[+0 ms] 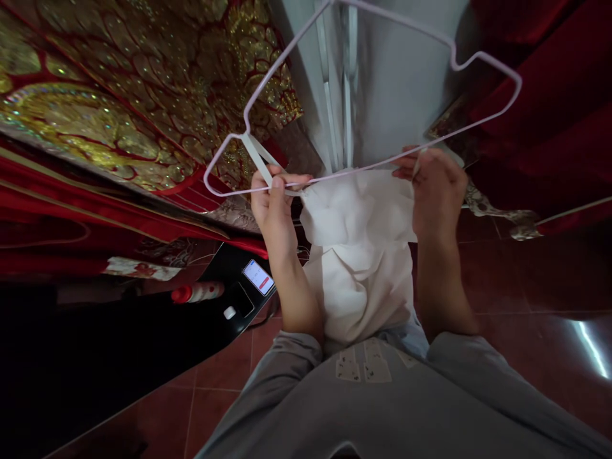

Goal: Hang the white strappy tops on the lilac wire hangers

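A pale pink wire hanger [366, 166] spans the upper middle of the view, its long bottom bar slanting up to the right. Below it hangs a white garment [356, 210] with thin straps, covering my lap area. One white strap [257, 158] loops over the hanger's left shoulder notch. My left hand [276, 194] is closed on that strap, thumb by the bottom bar. At the garment's upper right edge, my right hand [437, 178] is closed behind the bar and pinches white cloth, partly hidden by the hand itself. The hanger's right notch carries no strap.
Red clothing with gold sequins [157, 70] hangs at the left, and dark red cloth [549, 127] at the right. A black table [143, 357] holds a lit phone [258, 276], a red-capped bottle [198, 292] and a small white case [229, 312]. Red floor tiles [217, 408] lie below.
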Demonstrator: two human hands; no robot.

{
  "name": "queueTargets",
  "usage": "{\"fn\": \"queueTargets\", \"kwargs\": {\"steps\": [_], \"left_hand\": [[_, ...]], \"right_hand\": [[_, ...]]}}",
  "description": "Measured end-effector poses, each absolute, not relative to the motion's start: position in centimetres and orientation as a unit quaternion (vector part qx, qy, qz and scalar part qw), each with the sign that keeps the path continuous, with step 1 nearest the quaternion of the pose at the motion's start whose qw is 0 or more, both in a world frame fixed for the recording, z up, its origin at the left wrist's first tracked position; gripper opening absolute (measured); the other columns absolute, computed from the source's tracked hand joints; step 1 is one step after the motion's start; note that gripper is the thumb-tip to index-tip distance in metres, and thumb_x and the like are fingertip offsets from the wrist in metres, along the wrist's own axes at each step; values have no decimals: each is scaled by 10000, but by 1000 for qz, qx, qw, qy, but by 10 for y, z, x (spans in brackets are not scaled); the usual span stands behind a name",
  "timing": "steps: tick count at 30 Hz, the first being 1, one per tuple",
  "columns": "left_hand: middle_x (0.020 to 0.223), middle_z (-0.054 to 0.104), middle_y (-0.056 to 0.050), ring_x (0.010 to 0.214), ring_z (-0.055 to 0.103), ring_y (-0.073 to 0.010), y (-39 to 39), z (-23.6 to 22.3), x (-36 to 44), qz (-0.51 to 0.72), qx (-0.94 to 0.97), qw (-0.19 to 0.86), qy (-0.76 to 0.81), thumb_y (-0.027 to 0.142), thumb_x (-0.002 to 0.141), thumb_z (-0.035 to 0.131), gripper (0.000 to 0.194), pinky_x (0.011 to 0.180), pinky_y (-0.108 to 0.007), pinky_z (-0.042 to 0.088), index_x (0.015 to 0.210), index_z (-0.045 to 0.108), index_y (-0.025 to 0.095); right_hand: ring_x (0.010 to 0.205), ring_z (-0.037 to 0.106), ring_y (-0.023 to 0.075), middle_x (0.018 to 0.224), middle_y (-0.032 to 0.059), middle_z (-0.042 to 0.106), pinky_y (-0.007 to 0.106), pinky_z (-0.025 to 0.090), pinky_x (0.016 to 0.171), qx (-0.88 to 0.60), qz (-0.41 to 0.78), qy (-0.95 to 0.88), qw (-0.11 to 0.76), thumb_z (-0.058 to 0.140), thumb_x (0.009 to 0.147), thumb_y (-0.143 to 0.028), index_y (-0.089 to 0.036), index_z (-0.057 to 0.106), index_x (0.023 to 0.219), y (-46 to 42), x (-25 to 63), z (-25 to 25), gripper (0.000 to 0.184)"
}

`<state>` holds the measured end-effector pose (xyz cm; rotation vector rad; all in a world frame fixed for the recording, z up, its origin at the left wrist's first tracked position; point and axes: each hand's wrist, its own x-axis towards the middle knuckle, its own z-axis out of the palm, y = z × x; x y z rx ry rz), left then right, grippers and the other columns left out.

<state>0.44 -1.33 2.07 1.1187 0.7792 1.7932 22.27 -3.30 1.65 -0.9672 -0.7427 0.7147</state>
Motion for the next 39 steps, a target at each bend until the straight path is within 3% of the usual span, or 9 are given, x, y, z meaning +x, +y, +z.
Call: {"fn": "queueTargets", "kwargs": {"steps": [2, 5, 11, 14, 19, 23, 26, 31, 39], "left_hand": [[816, 797, 4, 788, 775, -178, -11, 21, 4, 722, 445, 435, 303, 375, 984, 780, 158, 861, -316, 645, 1019, 678, 260], [793, 798, 11, 742, 757, -160, -9, 21, 5, 729, 431, 436, 305, 373, 971, 787, 180, 818, -301, 635, 992, 665, 243], [802, 800, 3, 744, 743, -165, -7, 17, 6, 734, 424, 434, 305, 402, 940, 828, 240, 813, -310, 615, 982, 646, 251], [792, 802, 11, 734, 737, -160, -4, 18, 1, 732, 418, 448, 298, 313, 1036, 730, 126, 808, -313, 607, 979, 639, 246], [719, 758, 24, 697, 700, -178, -1, 24, -5, 719, 405, 463, 323, 193, 1128, 587, 195, 826, -353, 583, 943, 591, 255], [766, 771, 25, 749, 721, -190, -4, 24, -2, 722, 414, 454, 318, 281, 1104, 638, 136, 815, -347, 585, 979, 589, 263], [768, 787, 26, 754, 737, -186, -5, 23, 1, 724, 423, 451, 304, 327, 1064, 682, 156, 757, -326, 584, 980, 568, 262], [777, 816, 18, 701, 746, -190, 0, 23, 0, 737, 440, 438, 267, 422, 1000, 751, 201, 725, -331, 603, 955, 618, 278], [755, 797, 10, 666, 726, -171, -5, 27, 3, 740, 426, 452, 256, 292, 1099, 641, 132, 707, -300, 584, 980, 610, 245]], "right_hand": [[869, 774, 153, 919, 25, 777, 307, 613, 783, -454, 281, -324, 781, 657, 874, -222, -227, 787, 833, -36, 237, 18, 136], [875, 765, 140, 897, 11, 795, 296, 639, 859, -470, 205, -298, 805, 562, 833, -72, -244, 839, 868, -39, 264, 23, 328], [745, 766, 107, 957, 2, 827, 231, 607, 730, -487, 118, -295, 814, 617, 868, -4, -247, 865, 982, -32, 310, 41, 366], [775, 774, 99, 981, -6, 831, 236, 625, 776, -478, 119, -315, 811, 608, 839, 57, -227, 862, 1019, -25, 319, 48, 422], [1059, 797, 144, 1051, -26, 830, 291, 642, 965, -456, 93, -429, 774, 767, 821, -30, -256, 855, 1033, -7, 331, 55, 322], [936, 765, 166, 918, -23, 792, 327, 623, 917, -484, 85, -527, 694, 716, 780, 32, -273, 840, 978, 6, 337, 62, 384], [851, 710, 163, 909, 16, 771, 346, 583, 891, -490, 122, -574, 645, 720, 824, -36, -255, 816, 966, 6, 329, 66, 278], [677, 506, 107, 757, -11, 634, 302, 456, 726, -491, 110, -570, 650, 705, 765, -16, -210, 720, 862, -1, 307, 70, 217], [682, 480, 119, 721, -41, 534, 299, 450, 726, -515, 82, -629, 577, 810, 720, -5, -251, 566, 798, -2, 288, 91, 356]]}}
